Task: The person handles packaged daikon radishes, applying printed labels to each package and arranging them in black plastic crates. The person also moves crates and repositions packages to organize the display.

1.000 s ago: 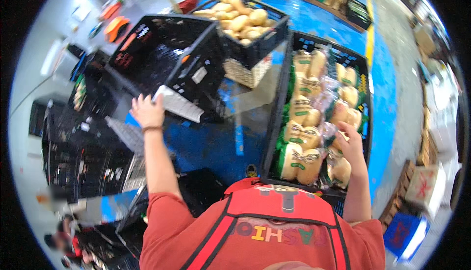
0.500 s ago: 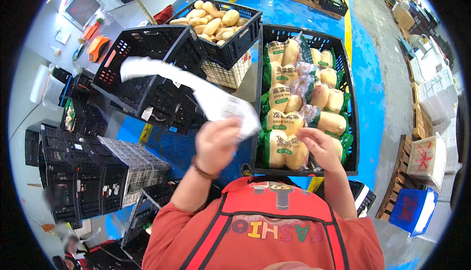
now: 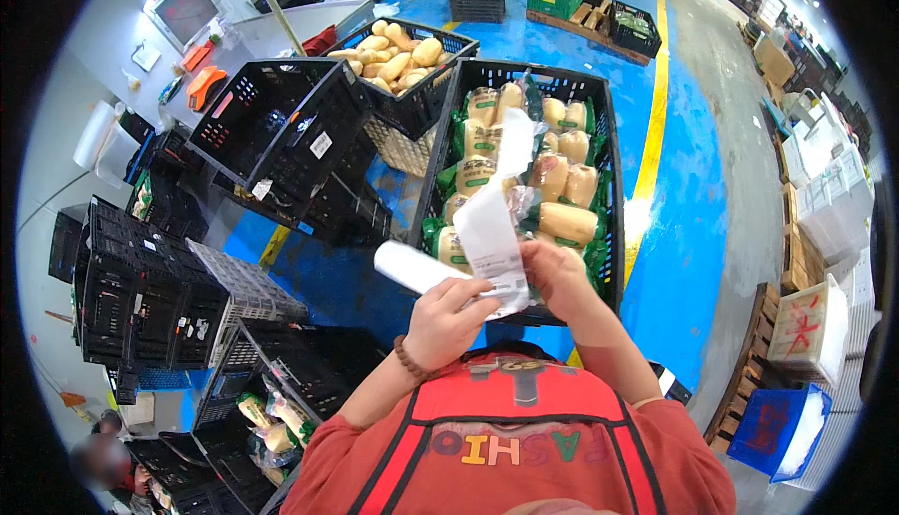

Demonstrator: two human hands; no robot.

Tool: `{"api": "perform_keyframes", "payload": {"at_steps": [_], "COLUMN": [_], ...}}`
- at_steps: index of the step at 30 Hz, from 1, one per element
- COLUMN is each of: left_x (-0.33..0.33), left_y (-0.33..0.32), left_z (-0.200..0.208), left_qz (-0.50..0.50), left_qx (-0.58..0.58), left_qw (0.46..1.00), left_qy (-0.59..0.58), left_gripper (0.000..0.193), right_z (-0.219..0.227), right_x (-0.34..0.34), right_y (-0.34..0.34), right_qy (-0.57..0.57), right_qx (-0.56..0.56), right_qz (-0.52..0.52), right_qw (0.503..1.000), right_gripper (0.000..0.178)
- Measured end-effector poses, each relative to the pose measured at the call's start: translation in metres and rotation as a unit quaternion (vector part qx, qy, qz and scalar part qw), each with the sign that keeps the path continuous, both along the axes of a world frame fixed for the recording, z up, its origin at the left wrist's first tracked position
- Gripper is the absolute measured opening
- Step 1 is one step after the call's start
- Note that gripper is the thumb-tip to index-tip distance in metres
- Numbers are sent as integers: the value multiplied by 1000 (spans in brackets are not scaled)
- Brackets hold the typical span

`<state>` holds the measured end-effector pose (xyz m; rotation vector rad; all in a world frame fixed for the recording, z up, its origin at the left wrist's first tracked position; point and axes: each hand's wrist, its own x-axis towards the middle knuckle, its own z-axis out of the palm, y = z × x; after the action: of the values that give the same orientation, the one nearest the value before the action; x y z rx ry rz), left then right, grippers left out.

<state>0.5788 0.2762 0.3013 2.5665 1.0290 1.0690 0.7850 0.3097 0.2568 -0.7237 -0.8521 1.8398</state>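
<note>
A long strip of white printed labels (image 3: pixel 485 220) is in my hands above a black crate (image 3: pixel 616 187). My left hand (image 3: pixel 446 326) pinches its lower part, and the fingers of my right hand (image 3: pixel 559 279) are closed at its right edge. One length of the strip runs up over the crate, while another sticks out to the left as a curled tail. Inside the crate lie rows of pale tan, rounded vegetables in clear and green bags (image 3: pixel 568 223). The strip and my hands cover some of the near bags.
Left of the crate stand stacked black crates (image 3: pixel 323 136), the top one tilted. Behind them, a black crate of loose tan vegetables (image 3: pixel 405 56) rests on a pale crate (image 3: pixel 398 145). Wooden pallets (image 3: pixel 749 365) with boxes line the right side. A person (image 3: pixel 108 459) is at the lower left.
My left hand has moved down and right with the label strip, bringing it over the crate. My right hand has come off the bags and closed on the strip's edge. The view has shifted.
</note>
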Motion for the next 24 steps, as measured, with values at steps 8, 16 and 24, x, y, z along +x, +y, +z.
{"api": "perform_keyframes", "payload": {"at_steps": [8, 16, 24], "left_x": [-12, 27, 32], "left_y": [-20, 11, 27], "left_z": [-1, -6, -16], "left_qz": [-72, -62, -50], "left_qx": [-174, -405, -320], "left_qw": [960, 848, 907], "left_qy": [-208, -336, -269], "left_gripper": [67, 28, 11], "right_z": [11, 34, 29], "right_x": [-8, -3, 0], "right_y": [-41, -32, -29], "right_qy": [-176, -291, -332], "right_qx": [152, 338, 332], "right_qz": [43, -137, -198], "right_qw": [972, 885, 860], "right_gripper": [8, 15, 18]}}
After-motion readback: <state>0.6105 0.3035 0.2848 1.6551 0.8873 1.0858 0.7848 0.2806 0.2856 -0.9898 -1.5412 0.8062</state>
